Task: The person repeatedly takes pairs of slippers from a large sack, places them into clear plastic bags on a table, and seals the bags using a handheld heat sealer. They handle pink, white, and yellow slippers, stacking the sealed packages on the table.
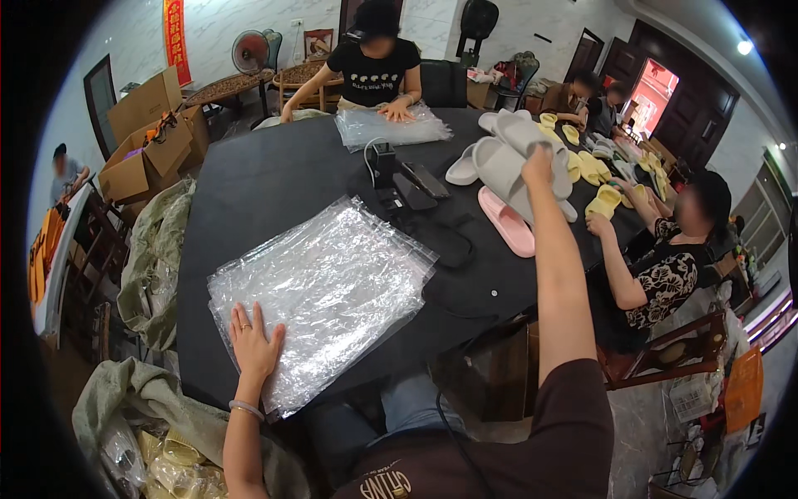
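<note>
A stack of clear plastic bags [332, 283] lies slantwise on the dark table in front of me. My left hand [256, 345] rests flat on its near left corner, fingers spread. At the far right my right arm is stretched out, and my right hand [539, 166] is closed on a grey slipper [514, 133] in a pile of grey slippers; its fingertips are partly hidden. Another grey slipper [499, 170] sits just left of that hand. A single pink slipper [505, 223] lies on the near side of the pile.
Black devices with a cable [384, 166] stand mid-table. Opposite, a person presses on more clear bags [391, 126]. At right, a co-worker handles a yellow slipper [604, 201] near several others. A sack of wrapped yellow slippers [179, 453] stands by my left; cardboard boxes [150, 158] are behind.
</note>
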{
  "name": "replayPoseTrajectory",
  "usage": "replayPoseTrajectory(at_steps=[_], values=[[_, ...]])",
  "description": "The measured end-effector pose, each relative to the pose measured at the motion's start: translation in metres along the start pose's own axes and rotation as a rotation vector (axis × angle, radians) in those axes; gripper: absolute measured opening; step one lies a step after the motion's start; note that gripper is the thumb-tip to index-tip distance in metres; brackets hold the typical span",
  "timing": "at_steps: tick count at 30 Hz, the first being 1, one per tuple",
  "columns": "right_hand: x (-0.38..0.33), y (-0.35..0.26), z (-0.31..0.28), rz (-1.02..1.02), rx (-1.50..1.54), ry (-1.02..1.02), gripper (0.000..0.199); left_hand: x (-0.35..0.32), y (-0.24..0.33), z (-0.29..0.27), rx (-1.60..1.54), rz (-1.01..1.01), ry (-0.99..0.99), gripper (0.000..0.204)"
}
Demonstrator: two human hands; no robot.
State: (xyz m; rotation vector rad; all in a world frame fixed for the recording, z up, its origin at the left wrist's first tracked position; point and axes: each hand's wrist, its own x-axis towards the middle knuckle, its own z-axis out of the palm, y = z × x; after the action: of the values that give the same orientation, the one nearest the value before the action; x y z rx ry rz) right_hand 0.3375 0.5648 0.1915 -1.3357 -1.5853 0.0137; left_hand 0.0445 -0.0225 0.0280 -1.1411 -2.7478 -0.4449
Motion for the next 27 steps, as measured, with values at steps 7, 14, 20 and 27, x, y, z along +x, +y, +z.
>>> replayPoseTrajectory(at_steps=[7, 14, 20, 27], values=[[-0.09, -0.07, 0.043, -0.459, 0.14, -0.426, 0.029, -0.004, -0.008, -0.001, 0.029, -0.01, 0.001, 0.076], [-0.25, -0.187, -0.027, -0.896, 0.061, -0.926, 0.03, -0.006, -0.011, 0.004, 0.039, -0.03, -0.02, 0.077], [-0.388, -0.185, -0.004, -1.276, 0.412, -0.703, 0.029, -0.006, -0.01, 0.005, 0.039, -0.035, -0.006, 0.076], [-0.421, -0.238, 0.006, -1.082, 0.106, -1.001, 0.023, -0.003, -0.014, 0.001, 0.033, -0.035, -0.024, 0.077]])
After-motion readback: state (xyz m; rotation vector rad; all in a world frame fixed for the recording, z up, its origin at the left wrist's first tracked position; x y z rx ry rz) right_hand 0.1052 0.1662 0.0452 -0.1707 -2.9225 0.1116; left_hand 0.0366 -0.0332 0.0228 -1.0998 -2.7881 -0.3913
